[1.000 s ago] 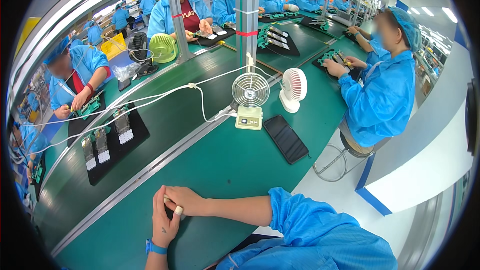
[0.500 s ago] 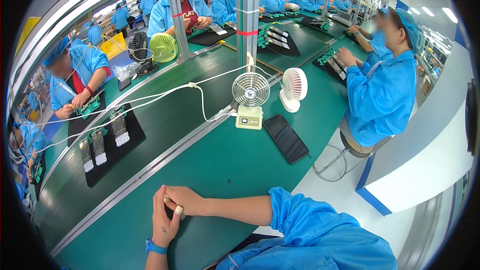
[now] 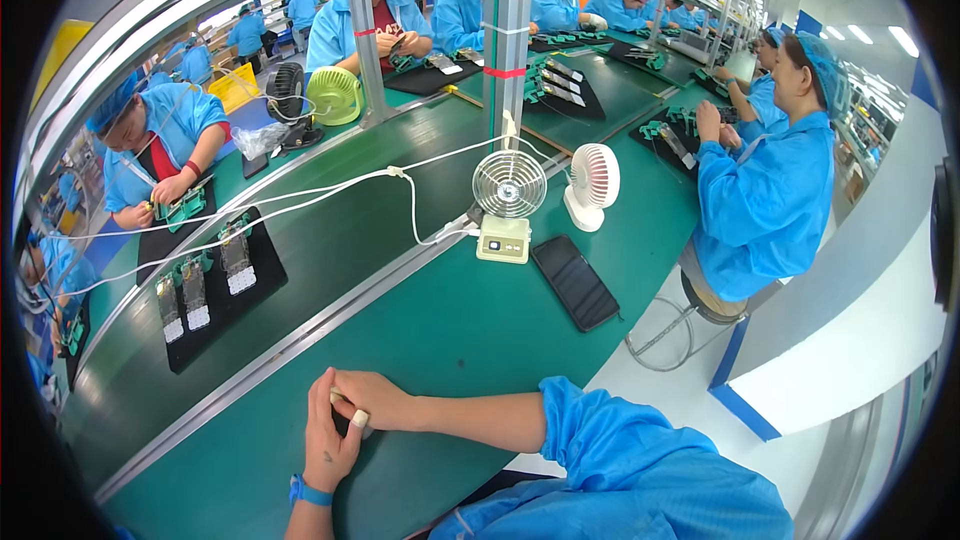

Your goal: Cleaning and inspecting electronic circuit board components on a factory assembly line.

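Observation:
On the near edge of the green bench [image 3: 440, 340], my left hand [image 3: 328, 442] and my right hand [image 3: 380, 401] are clasped together. My left wrist wears a blue band [image 3: 312, 493]; my right arm is in a rolled blue sleeve [image 3: 600, 430]. Pale finger cots [image 3: 360, 419] cover some fingertips. The fingers of both hands are closed against each other, and whatever lies between the palms, if anything, is hidden. Beyond them, a black phone [image 3: 576, 282] lies flat, nearest to my right forearm.
A small square-based fan [image 3: 503, 240] and a white fan [image 3: 592, 188] stand behind the phone. White cables [image 3: 330, 188] cross above the conveyor. A black mat [image 3: 255, 285] carries several circuit boards. Co-workers in blue sit around; one [image 3: 765, 205] works at the right.
My hands stay clasped in the same place. The view has shifted slightly. The co-worker at the right has raised their hands with a board part.

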Demonstrator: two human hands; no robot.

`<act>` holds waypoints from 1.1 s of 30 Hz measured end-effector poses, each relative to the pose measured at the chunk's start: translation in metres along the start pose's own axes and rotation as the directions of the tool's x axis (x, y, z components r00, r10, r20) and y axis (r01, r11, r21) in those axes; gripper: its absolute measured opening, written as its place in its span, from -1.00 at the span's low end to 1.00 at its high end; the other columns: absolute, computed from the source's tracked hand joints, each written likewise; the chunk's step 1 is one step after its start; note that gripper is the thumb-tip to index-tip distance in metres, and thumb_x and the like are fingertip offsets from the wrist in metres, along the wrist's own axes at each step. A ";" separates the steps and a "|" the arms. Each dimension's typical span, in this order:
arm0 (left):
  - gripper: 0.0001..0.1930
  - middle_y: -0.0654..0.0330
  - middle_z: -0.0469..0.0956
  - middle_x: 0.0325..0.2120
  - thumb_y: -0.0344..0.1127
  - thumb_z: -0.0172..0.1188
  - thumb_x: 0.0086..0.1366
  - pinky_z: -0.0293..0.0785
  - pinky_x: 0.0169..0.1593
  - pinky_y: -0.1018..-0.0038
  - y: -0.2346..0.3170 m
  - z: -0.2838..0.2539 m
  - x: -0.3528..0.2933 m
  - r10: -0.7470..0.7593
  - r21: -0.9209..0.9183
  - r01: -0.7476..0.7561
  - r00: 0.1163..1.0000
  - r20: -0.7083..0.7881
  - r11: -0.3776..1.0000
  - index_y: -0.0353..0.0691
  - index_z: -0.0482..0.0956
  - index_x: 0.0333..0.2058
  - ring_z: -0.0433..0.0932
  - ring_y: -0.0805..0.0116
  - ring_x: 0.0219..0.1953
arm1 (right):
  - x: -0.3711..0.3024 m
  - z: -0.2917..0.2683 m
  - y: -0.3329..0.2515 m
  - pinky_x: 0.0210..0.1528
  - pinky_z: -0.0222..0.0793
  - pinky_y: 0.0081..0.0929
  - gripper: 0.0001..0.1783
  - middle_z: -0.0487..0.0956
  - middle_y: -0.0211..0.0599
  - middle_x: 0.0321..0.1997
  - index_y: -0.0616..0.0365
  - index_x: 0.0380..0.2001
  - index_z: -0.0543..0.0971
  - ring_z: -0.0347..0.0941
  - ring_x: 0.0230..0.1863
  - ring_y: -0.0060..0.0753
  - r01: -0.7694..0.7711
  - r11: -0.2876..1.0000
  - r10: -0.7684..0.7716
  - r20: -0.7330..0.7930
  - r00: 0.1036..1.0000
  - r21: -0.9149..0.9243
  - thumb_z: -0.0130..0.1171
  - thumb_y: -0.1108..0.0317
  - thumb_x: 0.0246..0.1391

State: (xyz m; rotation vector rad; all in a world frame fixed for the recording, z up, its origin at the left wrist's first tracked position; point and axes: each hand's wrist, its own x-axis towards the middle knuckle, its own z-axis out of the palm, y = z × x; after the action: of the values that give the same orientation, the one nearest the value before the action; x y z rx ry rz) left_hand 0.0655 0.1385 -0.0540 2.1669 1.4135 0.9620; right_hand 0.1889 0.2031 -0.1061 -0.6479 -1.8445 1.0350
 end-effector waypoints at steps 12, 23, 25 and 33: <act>-0.32 -0.12 0.24 0.10 -0.31 0.18 0.17 0.32 0.11 0.27 -0.004 -0.002 -0.002 0.016 0.007 -0.016 1.000 -0.001 1.000 -0.32 0.11 0.22 0.34 -0.05 0.08 | 0.002 -0.002 -0.006 -0.38 0.26 -0.18 -0.87 0.42 -0.09 -0.47 0.24 -0.41 0.29 0.35 -0.44 -0.01 -0.062 0.998 0.063 0.055 0.996 -0.013 -0.01 0.46 -0.03; -0.36 -0.10 0.23 0.13 -0.27 0.12 0.24 0.22 0.20 0.29 0.001 -0.004 -0.001 -0.030 -0.016 0.030 0.999 0.033 0.999 -0.36 0.10 0.22 0.28 0.01 0.16 | 0.003 -0.001 -0.002 -0.34 0.30 -0.19 -0.84 0.46 -0.07 -0.39 0.25 -0.34 0.32 0.40 -0.38 0.00 -0.076 0.995 0.081 0.084 0.993 -0.061 -0.01 0.42 0.02; -0.36 -0.09 0.23 0.13 -0.27 0.12 0.24 0.22 0.20 0.29 0.001 -0.005 -0.002 -0.023 -0.024 0.024 0.999 0.026 0.999 -0.36 0.10 0.22 0.28 0.01 0.16 | 0.002 -0.002 -0.003 -0.34 0.30 -0.19 -0.85 0.45 -0.07 -0.40 0.24 -0.34 0.32 0.39 -0.38 0.00 -0.094 0.995 0.096 0.105 0.990 -0.028 -0.01 0.41 0.02; -0.36 -0.08 0.23 0.13 -0.24 0.12 0.24 0.22 0.20 0.30 -0.001 -0.004 -0.004 -0.024 -0.022 0.025 0.999 0.021 0.999 -0.36 0.11 0.22 0.29 0.01 0.15 | 0.000 0.005 0.000 -0.43 0.23 -0.31 -0.88 0.38 -0.32 -0.59 0.17 -0.45 0.26 0.33 -0.51 -0.21 0.006 0.999 -0.006 -0.001 1.000 -0.042 -0.06 0.38 0.04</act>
State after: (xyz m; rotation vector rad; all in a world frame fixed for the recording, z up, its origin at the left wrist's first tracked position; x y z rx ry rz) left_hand 0.0606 0.1353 -0.0532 2.1326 1.4104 0.9397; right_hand 0.1846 0.2016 -0.1069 -0.6670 -1.8705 0.9944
